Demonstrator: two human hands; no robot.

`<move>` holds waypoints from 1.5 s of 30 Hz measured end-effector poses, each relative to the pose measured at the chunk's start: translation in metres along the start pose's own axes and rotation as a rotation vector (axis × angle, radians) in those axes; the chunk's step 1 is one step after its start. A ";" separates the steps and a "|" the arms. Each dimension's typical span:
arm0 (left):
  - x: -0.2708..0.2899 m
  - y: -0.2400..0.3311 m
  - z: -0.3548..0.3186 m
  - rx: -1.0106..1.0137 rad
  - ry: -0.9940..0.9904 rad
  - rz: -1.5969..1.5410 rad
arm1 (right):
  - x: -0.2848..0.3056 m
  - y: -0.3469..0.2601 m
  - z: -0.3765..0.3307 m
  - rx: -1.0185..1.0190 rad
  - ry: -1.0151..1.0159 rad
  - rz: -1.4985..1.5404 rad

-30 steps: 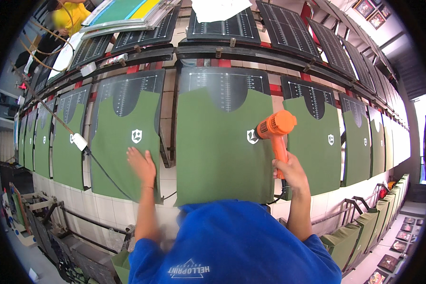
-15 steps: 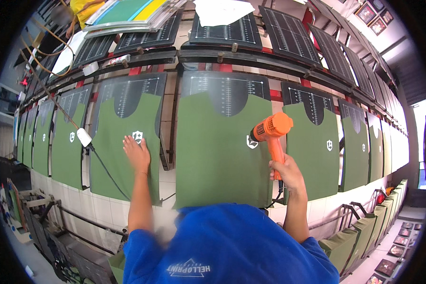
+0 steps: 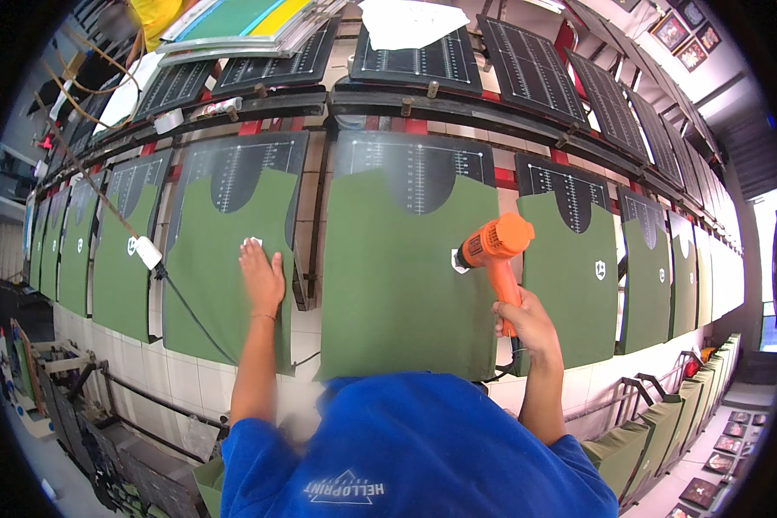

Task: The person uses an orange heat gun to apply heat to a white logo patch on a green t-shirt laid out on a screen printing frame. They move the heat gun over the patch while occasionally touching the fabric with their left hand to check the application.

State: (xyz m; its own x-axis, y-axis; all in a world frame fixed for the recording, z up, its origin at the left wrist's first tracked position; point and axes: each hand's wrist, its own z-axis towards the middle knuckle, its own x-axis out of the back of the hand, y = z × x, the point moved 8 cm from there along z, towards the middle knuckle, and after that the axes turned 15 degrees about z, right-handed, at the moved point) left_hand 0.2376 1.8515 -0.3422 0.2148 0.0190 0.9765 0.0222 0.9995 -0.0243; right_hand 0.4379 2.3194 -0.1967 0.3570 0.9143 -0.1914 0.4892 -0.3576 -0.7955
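Our right hand (image 3: 528, 323) is wrapped round an orange heat gun (image 3: 497, 243), nozzle right by the white badge (image 3: 455, 261) on the middle green cloth (image 3: 401, 306). Our left hand (image 3: 262, 276) is open, gripping nothing, mostly hiding the badge on the next green cloth (image 3: 200, 281) over. Cloths lie on black ruled boards (image 3: 363, 154) above pale floor tiles (image 3: 304, 350); beyond, more boards (image 3: 531, 65), a white sheet (image 3: 414, 24), then framed pictures (image 3: 670, 33).

The right hand (image 3: 527, 323) grips an orange heat gun (image 3: 502, 236), its black nozzle (image 3: 465, 255) over the white badge (image 3: 457, 265) on the middle green cloth (image 3: 401, 302). The left hand (image 3: 262, 278), fingers extended, mostly covers another badge (image 3: 257, 243) on the neighbouring left cloth (image 3: 205, 289).
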 end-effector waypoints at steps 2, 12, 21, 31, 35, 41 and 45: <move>-0.002 -0.012 0.003 0.101 -0.032 0.035 | 0.003 0.004 -0.005 0.002 0.020 -0.012; -0.003 -0.014 -0.013 0.193 -0.015 0.059 | -0.006 0.009 -0.014 -0.010 -0.023 -0.038; 0.011 0.008 -0.031 0.134 -0.010 0.031 | 0.014 0.009 -0.020 -0.011 -0.017 -0.052; 0.088 -0.075 -0.043 0.359 0.216 0.109 | 0.006 -0.002 0.013 0.031 -0.020 -0.008; 0.078 -0.211 -0.092 0.681 0.303 -0.033 | -0.018 -0.007 0.014 0.005 -0.118 -0.004; 0.047 -0.151 -0.139 0.775 -0.212 -0.875 | 0.007 0.002 0.000 -0.045 -0.145 -0.079; 0.052 -0.057 -0.193 0.747 -0.191 -0.987 | 0.040 0.007 -0.017 -0.052 -0.170 -0.120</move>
State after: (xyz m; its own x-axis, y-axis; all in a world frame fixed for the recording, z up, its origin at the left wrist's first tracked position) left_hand 0.4361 1.7900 -0.3319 0.2759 -0.8045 0.5260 -0.4792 0.3592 0.8008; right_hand 0.4689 2.3503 -0.2002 0.1568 0.9682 -0.1949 0.5619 -0.2498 -0.7886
